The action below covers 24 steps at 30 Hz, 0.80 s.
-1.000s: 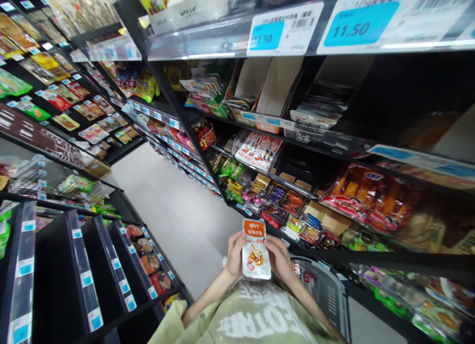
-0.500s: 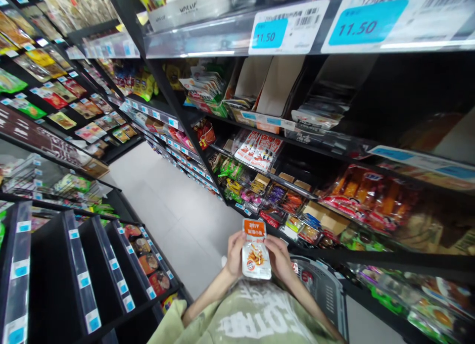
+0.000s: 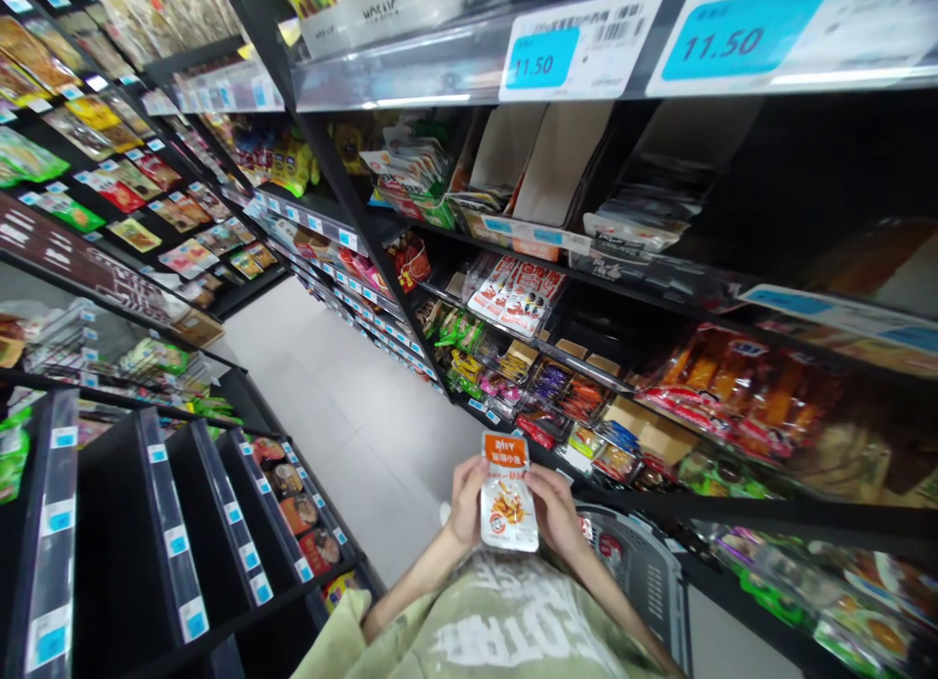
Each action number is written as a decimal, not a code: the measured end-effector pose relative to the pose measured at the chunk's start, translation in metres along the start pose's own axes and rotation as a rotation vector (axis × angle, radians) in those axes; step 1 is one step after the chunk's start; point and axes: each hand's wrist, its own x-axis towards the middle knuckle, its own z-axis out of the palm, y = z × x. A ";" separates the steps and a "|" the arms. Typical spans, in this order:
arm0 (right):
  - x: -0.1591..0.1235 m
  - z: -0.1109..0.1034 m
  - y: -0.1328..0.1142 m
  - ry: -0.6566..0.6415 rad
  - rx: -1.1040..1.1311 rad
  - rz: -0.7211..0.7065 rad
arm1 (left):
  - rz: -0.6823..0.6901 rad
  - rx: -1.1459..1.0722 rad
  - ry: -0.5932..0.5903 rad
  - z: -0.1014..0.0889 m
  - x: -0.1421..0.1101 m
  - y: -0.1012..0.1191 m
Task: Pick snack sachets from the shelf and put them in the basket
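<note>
A small white and orange snack packet (image 3: 508, 508) is held upright in front of my shirt, its printed front with a food picture facing me. My left hand (image 3: 466, 500) grips its left edge, fingers closed. On the opposite edge, my right hand (image 3: 555, 508) pinches the packet, also closed. The fingers behind the packet are hidden. Below and right of my right hand sits a grey shopping basket (image 3: 663, 581), partly covered by my arm, with a red item (image 3: 608, 550) showing inside.
Snack shelves (image 3: 505, 308) run along the right, with price labels (image 3: 582, 44) on the upper edge close to me. A lower black rack (image 3: 168, 542) with label strips stands left. Between them stretches the pale aisle floor (image 3: 322, 396). Hanging packets (image 3: 117, 186) fill the far left.
The view has shifted slightly, so the shelves sit a little further right. Both hands keep the packet in nearly the same place.
</note>
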 end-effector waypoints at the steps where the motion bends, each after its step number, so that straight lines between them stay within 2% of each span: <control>1: 0.000 0.000 0.000 0.000 0.003 -0.004 | -0.001 -0.004 -0.005 0.000 0.000 0.000; 5: -0.002 -0.001 -0.001 -0.014 0.028 -0.009 | 0.000 -0.006 -0.043 0.003 -0.003 0.001; 10: -0.006 0.000 -0.004 -0.032 0.065 0.018 | 0.021 0.014 -0.026 0.003 -0.005 0.001; 24: -0.013 0.000 -0.003 0.082 0.068 0.059 | 0.013 0.050 0.030 0.006 -0.018 0.003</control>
